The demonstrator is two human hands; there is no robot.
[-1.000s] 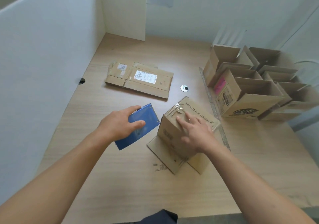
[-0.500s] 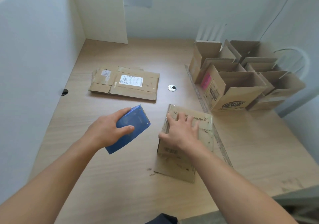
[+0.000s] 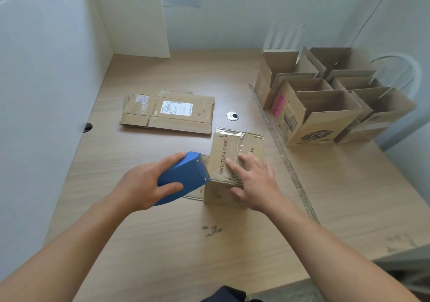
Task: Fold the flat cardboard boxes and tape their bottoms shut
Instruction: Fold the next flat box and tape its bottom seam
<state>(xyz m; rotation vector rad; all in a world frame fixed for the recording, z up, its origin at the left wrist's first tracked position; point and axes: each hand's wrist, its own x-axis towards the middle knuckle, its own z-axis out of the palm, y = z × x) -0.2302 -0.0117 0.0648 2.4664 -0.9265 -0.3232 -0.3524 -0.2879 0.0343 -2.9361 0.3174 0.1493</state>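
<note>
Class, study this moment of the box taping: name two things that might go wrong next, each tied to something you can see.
1. The right hand lies flat on the box beside the tape dispenser; its fingers may be nicked or taped down.
2. The left hand brings the dispenser to the box's left edge; tape may run askew.

Blue tape dispenser (image 3: 183, 176). Brown box (image 3: 235, 152), black lettering. Flat brown cardboard (image 3: 169, 111), white label. Pale wood-grain desk (image 3: 162, 243). Pink sticker (image 3: 278, 104).

Upturned brown box (image 3: 229, 159), taped flaps up, mid-table; flattened cartons (image 3: 169, 111) behind; blue tape dispenser (image 3: 183, 177) alongside.
</note>
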